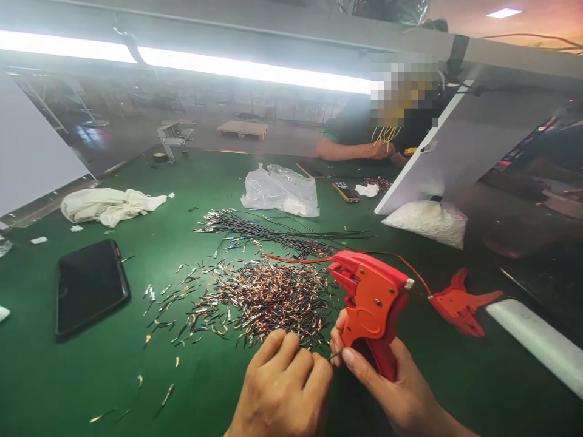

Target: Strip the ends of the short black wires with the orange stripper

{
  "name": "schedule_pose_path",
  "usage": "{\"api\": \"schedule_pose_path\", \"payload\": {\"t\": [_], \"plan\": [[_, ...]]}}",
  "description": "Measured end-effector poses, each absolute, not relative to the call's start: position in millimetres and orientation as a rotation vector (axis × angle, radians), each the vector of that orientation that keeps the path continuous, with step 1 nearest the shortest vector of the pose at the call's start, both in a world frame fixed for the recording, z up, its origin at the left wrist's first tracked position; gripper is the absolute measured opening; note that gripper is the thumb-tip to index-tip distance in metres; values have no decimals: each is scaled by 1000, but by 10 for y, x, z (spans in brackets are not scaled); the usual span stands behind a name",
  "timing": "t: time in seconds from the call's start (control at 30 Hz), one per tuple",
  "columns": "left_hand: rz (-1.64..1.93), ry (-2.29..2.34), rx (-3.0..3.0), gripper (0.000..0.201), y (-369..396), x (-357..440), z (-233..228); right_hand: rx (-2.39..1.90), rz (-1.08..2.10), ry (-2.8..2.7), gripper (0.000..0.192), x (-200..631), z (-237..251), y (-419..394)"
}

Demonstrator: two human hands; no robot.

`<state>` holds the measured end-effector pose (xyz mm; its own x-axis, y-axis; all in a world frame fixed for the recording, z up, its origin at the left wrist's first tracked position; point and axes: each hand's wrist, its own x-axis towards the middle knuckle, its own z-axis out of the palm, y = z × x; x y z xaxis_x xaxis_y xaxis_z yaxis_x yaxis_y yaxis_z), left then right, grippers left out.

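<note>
My right hand (401,388) wraps the handle of a red and orange wire stripper (371,297), whose jaws point up and left. A short piece of thin black wire (336,354) runs from my right thumb and fingertip to my left hand (286,388). My left hand is closed on the wire, knuckles up; its fingertips are hidden. Just beyond it lies a pile of short black wire offcuts (282,297) with copper strands and metal terminals. Behind the pile rests a bundle of long black wires (264,230), some with blue bits.
A black phone (91,288) lies left, a white cloth (112,205) behind it. Further back are a plastic bag (280,191) and another phone (346,192). To the right are a second red wire tool (464,301) and a white bar (537,346). A co-worker (350,142) handles yellow wires opposite.
</note>
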<state>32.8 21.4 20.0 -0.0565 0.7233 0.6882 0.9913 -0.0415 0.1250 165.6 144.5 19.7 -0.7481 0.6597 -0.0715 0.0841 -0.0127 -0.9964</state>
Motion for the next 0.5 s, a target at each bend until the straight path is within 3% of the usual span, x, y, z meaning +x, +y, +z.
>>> {"api": "schedule_pose_path", "payload": {"t": [0.33, 0.5], "plan": [[-823, -1824, -1793, 21, 228, 330, 187, -754, 1840, -1834, 29, 1678, 127, 1461], [-806, -1793, -1838, 20, 213, 298, 199, -735, 1651, -1940, 21, 1624, 275, 1564]]}}
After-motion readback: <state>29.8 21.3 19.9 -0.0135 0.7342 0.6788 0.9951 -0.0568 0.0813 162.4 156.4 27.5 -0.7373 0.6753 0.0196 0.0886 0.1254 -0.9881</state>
